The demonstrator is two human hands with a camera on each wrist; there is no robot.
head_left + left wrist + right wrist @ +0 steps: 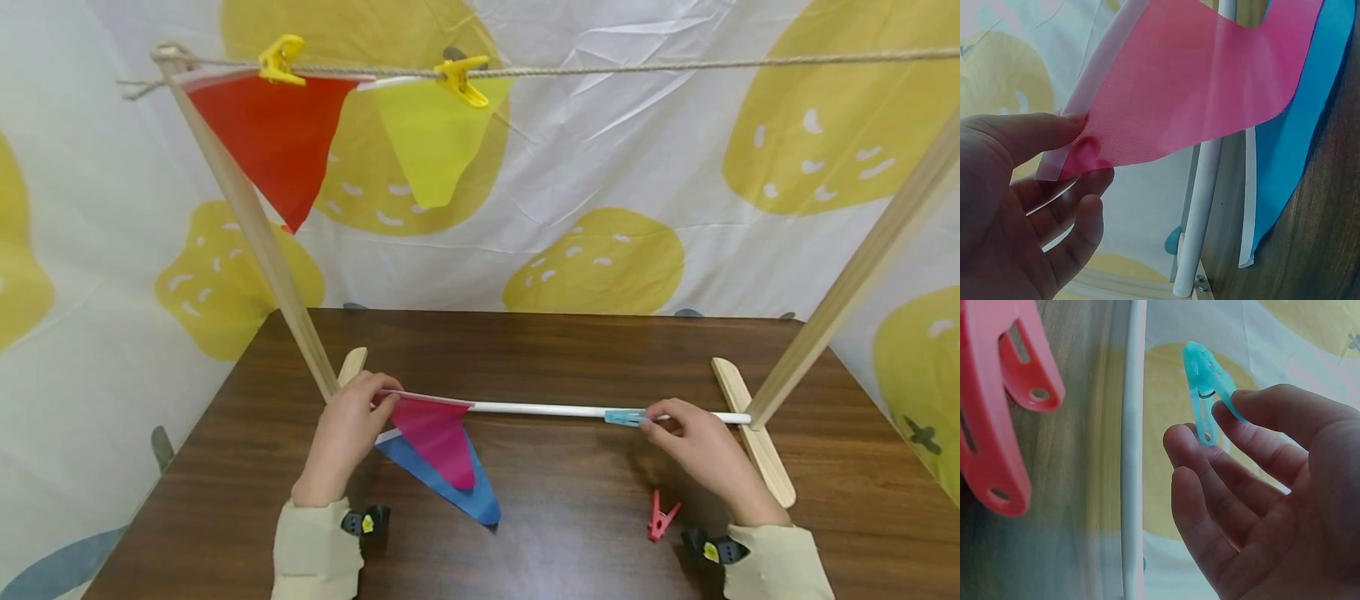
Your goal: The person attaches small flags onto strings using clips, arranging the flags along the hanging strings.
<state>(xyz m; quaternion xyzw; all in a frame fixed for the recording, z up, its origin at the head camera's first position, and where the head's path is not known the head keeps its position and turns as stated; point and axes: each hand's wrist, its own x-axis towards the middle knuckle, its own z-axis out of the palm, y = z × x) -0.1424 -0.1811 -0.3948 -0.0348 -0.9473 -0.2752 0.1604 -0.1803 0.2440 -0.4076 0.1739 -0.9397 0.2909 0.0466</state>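
Observation:
Between thumb and fingers, my left hand (351, 429) pinches the white-edged corner of a pink triangular flag (1154, 94). The pink flag hangs point down over a blue flag (483, 496) on the table. My right hand (701, 446) pinches the handles of a light blue clothespin (1200, 381), whose nose points left in the head view. A white rod (540, 409) runs crosswise behind both hands. On the table near my right hand lies a pink clothespin (660, 518), large at the left of the right wrist view.
Overhead, a rope (675, 64) runs from the left wooden post (247, 208) toward the right post (855, 275). Yellow clothespins (461, 81) hold a red flag (281, 142) and a yellow flag (435, 137) on it. A patterned cloth (592, 258) hangs behind the wooden table.

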